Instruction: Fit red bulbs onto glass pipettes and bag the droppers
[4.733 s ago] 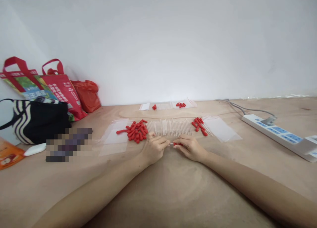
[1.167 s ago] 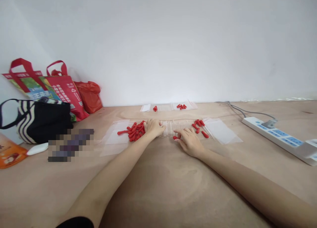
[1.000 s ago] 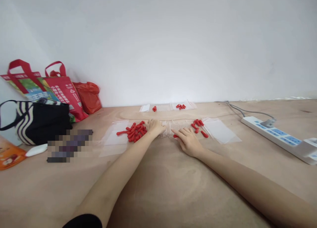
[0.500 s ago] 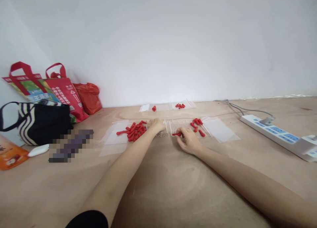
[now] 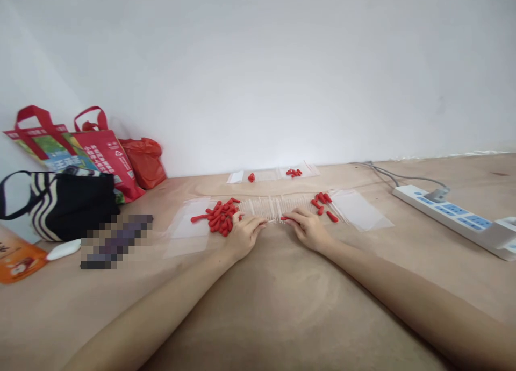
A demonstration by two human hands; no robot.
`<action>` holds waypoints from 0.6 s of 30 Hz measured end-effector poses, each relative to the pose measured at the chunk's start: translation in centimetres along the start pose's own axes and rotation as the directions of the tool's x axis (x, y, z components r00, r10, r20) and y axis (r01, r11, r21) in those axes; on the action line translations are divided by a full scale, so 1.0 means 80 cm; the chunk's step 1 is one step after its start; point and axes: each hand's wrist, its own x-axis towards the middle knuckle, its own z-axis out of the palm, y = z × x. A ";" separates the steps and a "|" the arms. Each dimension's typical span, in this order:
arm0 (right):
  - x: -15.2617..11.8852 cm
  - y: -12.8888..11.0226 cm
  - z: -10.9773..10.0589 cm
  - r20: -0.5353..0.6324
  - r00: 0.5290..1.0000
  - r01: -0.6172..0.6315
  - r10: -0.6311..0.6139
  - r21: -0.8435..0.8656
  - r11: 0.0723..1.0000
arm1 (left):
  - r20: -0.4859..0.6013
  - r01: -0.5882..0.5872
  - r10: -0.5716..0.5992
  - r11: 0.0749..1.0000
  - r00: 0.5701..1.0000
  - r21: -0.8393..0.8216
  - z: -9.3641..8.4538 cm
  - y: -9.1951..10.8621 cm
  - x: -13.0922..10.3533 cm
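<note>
Red dropper bulb (image 5: 284, 218) sits pinched by the right hand (image 5: 308, 229), fingers closed, facing a thin tube (image 5: 271, 221) apparently pinched by the left hand (image 5: 244, 235); best keep ends aligned.

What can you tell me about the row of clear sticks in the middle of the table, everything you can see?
The row of clear sticks is many thin, straight, pale see-through pieces that look like glass or plastic; whether they are hollow is too small to tell. They lie flat side by side, pointing away from the person, between a larger red pile and a smaller red group. The left hand and right hand are at its near edge; contact is unclear.
</note>
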 end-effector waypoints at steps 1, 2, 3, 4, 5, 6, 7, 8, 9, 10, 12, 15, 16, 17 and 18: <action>0.000 -0.001 0.000 0.008 1.000 0.022 -0.022 0.007 1.000 | -0.006 -0.001 0.001 1.000 1.000 -0.007 0.001 -0.001 -0.003; 0.000 -0.002 0.000 0.009 0.999 0.033 -0.033 0.011 0.999 | -0.006 -0.002 0.002 1.000 1.000 -0.012 0.002 -0.002 -0.004; 0.000 -0.002 -0.001 0.006 0.999 0.035 -0.035 0.011 0.999 | -0.002 -0.004 0.004 1.000 1.000 -0.014 0.003 -0.003 -0.004; 0.000 -0.003 -0.001 0.002 1.000 0.031 -0.031 0.011 0.999 | 0.002 -0.009 0.009 1.000 1.000 -0.015 0.003 -0.002 -0.003; 0.000 -0.004 -0.001 0.003 1.000 0.026 -0.026 0.012 1.000 | 0.009 -0.014 0.014 1.000 1.000 -0.015 0.003 -0.002 -0.002; -0.001 -0.005 -0.002 0.011 1.000 0.022 -0.023 0.017 1.000 | 0.016 -0.017 0.017 1.000 1.000 -0.013 0.004 -0.001 -0.001; -0.001 -0.006 -0.002 0.027 0.999 0.020 -0.021 0.026 0.999 | 0.019 -0.019 0.019 1.000 1.000 -0.011 0.004 0.000 0.000; -0.001 -0.007 -0.003 0.045 0.999 0.018 -0.020 0.035 0.999 | 0.020 -0.020 0.021 1.000 1.000 -0.010 0.004 0.000 0.000; -0.001 -0.008 -0.004 0.062 0.998 0.018 -0.021 0.044 0.999 | 0.018 -0.021 0.021 1.000 1.000 -0.009 0.004 0.001 0.000; -0.001 -0.010 -0.004 0.076 0.997 0.020 -0.024 0.052 0.998 | 0.017 -0.022 0.022 1.000 1.000 -0.010 0.004 0.001 0.000; -0.001 -0.012 -0.005 0.092 0.995 0.028 -0.034 0.064 0.998 | 0.014 -0.025 0.025 1.000 1.000 -0.014 0.004 0.001 0.000; -0.001 -0.015 -0.005 0.100 0.994 0.033 -0.040 0.074 0.997 | 0.017 -0.039 0.039 0.999 0.999 -0.019 0.003 0.001 -0.001; -0.001 -0.016 -0.004 0.104 0.994 0.030 -0.037 0.074 0.997 | 0.020 -0.046 0.046 0.999 0.999 -0.018 0.003 0.001 -0.001; -0.002 -0.016 -0.004 0.108 0.994 0.025 -0.033 0.074 0.997 | 0.021 -0.052 0.053 0.998 0.998 -0.017 0.003 0.001 -0.001; -0.002 -0.017 -0.004 0.115 0.993 0.021 -0.030 0.075 0.997 | 0.021 -0.058 0.059 0.998 0.998 -0.014 0.002 0.001 0.000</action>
